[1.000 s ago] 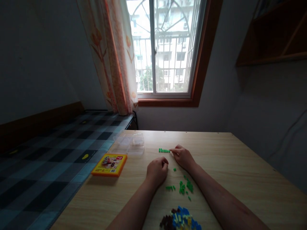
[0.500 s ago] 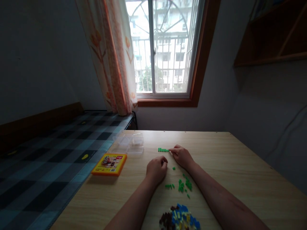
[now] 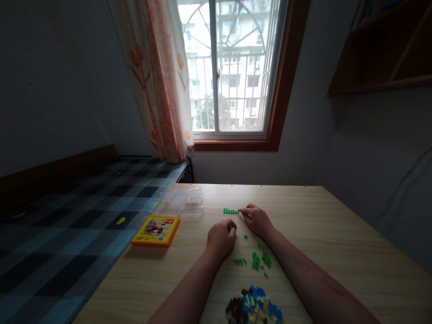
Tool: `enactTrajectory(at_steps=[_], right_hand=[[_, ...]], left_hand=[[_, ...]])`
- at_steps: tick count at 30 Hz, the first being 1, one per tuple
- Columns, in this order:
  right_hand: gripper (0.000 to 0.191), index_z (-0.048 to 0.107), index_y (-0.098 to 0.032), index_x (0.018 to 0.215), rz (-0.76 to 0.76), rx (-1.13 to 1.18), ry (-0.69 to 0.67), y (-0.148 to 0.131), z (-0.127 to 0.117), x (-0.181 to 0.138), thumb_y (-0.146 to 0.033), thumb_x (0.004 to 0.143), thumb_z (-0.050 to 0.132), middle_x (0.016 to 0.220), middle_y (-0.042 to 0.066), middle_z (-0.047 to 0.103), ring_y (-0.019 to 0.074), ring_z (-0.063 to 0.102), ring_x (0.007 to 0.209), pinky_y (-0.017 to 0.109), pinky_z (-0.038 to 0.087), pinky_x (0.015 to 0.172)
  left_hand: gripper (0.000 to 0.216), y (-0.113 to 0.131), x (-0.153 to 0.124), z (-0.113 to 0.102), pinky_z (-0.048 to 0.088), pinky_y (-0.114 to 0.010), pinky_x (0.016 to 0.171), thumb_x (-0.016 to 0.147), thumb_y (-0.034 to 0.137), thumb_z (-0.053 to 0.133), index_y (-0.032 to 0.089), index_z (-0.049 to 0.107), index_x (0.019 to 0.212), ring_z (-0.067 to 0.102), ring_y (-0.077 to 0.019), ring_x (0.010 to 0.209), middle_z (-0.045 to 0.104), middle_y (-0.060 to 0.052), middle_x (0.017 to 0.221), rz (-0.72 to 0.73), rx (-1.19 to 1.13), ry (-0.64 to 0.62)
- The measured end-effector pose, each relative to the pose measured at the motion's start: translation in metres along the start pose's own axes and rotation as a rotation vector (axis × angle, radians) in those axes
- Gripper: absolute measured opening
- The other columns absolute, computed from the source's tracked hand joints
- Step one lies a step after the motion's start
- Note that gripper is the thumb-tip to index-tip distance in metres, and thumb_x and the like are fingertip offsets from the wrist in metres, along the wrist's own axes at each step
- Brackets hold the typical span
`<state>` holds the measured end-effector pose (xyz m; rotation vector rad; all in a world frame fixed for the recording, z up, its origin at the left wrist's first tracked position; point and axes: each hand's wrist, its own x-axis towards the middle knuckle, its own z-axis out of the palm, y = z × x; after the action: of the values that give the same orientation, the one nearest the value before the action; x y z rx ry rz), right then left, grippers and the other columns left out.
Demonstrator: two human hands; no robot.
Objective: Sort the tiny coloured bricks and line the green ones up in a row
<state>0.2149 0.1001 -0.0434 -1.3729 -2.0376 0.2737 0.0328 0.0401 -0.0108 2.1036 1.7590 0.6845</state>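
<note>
A green row (image 3: 231,211) is found just left of the right grip (image 3: 257,220); the left grip (image 3: 221,237) is seen curled. Whether anything is clamped in either cannot be told. Loose bricks (image 3: 256,261) are scattered bodyward of both.

The scene is viewed by one camera worn on the head, faced forward and down across the bench (image 3: 303,211). The hands (image 3: 221,237) are seen from behind and above, at middle range. Beyond the bench's far edge, the window (image 3: 241,90) is faced almost squarely. The bed (image 3: 67,238) is taken in at left, the shelf (image 3: 374,58) at right.
</note>
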Motion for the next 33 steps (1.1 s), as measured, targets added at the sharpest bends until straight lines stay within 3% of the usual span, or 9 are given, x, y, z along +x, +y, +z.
enactTrajectory(at_steps=[4, 9, 15, 21, 28, 33], right_hand=[[0.027, 0.075, -0.024, 0.108, 0.037, 0.177, -0.008, 0.008, -0.001, 0.001, -0.029, 0.086, 0.059, 0.089, 0.003, 0.069, 0.0140, 0.057, 0.069, 0.027, 0.047, 0.071], [0.021, 0.076, -0.018, 0.090, 0.037, 0.452, -0.165, 0.015, -0.006, -0.001, -0.031, 0.078, 0.067, 0.081, 0.002, 0.068, 0.0136, 0.055, 0.067, 0.024, 0.044, 0.061], [0.014, 0.077, -0.019, 0.077, -0.097, 0.394, -0.317, 0.004, -0.020, -0.013, -0.031, 0.073, 0.072, 0.083, 0.003, 0.070, 0.0161, 0.063, 0.077, 0.025, 0.048, 0.072], [0.010, 0.078, -0.022, 0.079, -0.151, 0.281, -0.204, -0.006, -0.029, -0.032, -0.029, 0.075, 0.072, 0.095, 0.004, 0.072, 0.0195, 0.064, 0.095, 0.032, 0.045, 0.093], [0.015, 0.079, -0.022, 0.083, -0.129, 0.294, -0.128, 0.001, -0.021, -0.033, -0.030, 0.083, 0.067, 0.095, 0.006, 0.072, 0.0183, 0.065, 0.089, 0.030, 0.049, 0.085], [0.017, 0.078, -0.022, 0.093, -0.146, 0.201, -0.006, 0.008, -0.015, -0.036, -0.022, 0.087, 0.062, 0.099, 0.007, 0.072, 0.0196, 0.063, 0.094, 0.033, 0.048, 0.088]], left_hand=[[0.023, -0.008, 0.007, 0.004, 0.043, -0.027, 0.073, 0.082, 0.018, 0.053, 0.023, 0.074, 0.088, 0.066, -0.0184, 0.081, 0.075, -0.002, 0.085, 0.018, -0.049, 0.042], [0.024, -0.012, 0.011, 0.000, 0.044, -0.025, 0.074, 0.082, 0.016, 0.051, 0.021, 0.074, 0.086, 0.066, -0.0167, 0.082, 0.074, -0.002, 0.085, 0.001, -0.152, 0.075], [0.025, -0.010, 0.011, -0.004, 0.045, -0.025, 0.078, 0.085, 0.016, 0.048, 0.019, 0.073, 0.088, 0.065, -0.0161, 0.082, 0.074, -0.003, 0.086, -0.024, -0.165, 0.061], [0.024, -0.013, 0.013, -0.001, 0.045, -0.024, 0.076, 0.085, 0.016, 0.049, 0.018, 0.073, 0.088, 0.065, -0.0156, 0.081, 0.073, -0.003, 0.085, -0.010, -0.177, 0.062], [0.023, -0.016, 0.013, 0.001, 0.043, -0.024, 0.073, 0.083, 0.017, 0.050, 0.019, 0.073, 0.087, 0.064, -0.0155, 0.078, 0.073, -0.002, 0.082, 0.021, -0.186, 0.065], [0.023, -0.016, 0.014, 0.003, 0.042, -0.024, 0.070, 0.083, 0.017, 0.051, 0.019, 0.073, 0.086, 0.063, -0.0156, 0.076, 0.073, -0.001, 0.081, 0.025, -0.195, 0.067]])
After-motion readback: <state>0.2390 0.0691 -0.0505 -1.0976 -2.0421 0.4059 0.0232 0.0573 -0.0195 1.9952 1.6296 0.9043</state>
